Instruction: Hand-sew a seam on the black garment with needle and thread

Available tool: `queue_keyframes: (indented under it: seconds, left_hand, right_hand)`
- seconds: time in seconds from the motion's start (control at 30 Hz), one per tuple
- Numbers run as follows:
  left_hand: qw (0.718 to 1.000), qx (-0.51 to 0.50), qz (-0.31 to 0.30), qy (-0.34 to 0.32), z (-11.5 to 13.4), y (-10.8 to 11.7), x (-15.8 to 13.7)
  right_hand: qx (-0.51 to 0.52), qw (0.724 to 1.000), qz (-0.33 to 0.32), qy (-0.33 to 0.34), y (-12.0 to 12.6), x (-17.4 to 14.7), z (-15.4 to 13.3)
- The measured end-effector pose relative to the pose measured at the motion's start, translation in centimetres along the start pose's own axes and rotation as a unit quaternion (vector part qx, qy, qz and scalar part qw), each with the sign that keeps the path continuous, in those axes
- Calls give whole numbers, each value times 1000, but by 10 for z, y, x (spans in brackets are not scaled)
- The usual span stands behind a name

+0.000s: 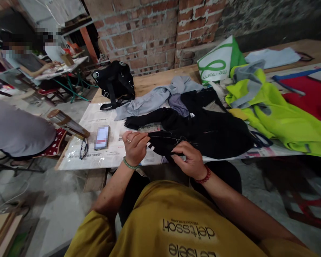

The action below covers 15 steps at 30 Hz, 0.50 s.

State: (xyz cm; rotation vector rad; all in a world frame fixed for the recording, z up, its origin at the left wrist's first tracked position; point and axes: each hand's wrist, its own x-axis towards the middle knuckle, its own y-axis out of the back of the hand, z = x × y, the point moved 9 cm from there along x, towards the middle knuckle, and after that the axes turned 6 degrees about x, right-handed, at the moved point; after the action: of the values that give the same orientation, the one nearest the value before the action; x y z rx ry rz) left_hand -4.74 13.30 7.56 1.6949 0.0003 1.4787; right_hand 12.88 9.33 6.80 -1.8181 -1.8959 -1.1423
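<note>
A black garment (pixel 216 134) with a small white mark is spread across the table's near edge. My left hand (pixel 135 146), wearing a ring and a green bead bracelet, pinches one end of its black cloth, beside some short white stripes. My right hand (pixel 188 159), with a red bead bracelet at the wrist, has thumb and fingers closed on the cloth's edge a little to the right. Pale threads run over the dark fabric between the hands. Whether my right fingers also hold a needle is too small to tell.
Behind the black garment lies a grey garment (pixel 152 98). A black backpack (pixel 115 84), a phone (pixel 101 137) and a tumbler (pixel 68 123) are to the left. A yellow-green garment (pixel 273 107) and a white-green bag (pixel 218 62) occupy the right. People sit at the left.
</note>
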Motion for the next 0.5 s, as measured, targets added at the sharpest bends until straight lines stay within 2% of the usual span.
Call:
queue_keyframes:
  seconds: [0.07, 0.2, 0.27, 0.4, 0.5]
  left_hand:
    - [1000, 9, -16, 11, -8, -2, -2]
    - [981, 54, -172, 67, -23, -32, -30]
    - [972, 51, -216, 81, -20, -37, -46]
    - [968, -51, -243, 41, 8, -32, -58]
    - [967, -107, -225, 60, 8, -33, -57]
  right_hand:
    - [6, 1000, -2, -7, -7, 0, 3]
    - [3, 999, -49, -16, -36, -2, 15]
    - [-5, 998, -68, -16, -49, -2, 21]
    - [-14, 996, -88, -2, -67, 3, 21]
    - [-2, 995, -99, 12, -76, 6, 16]
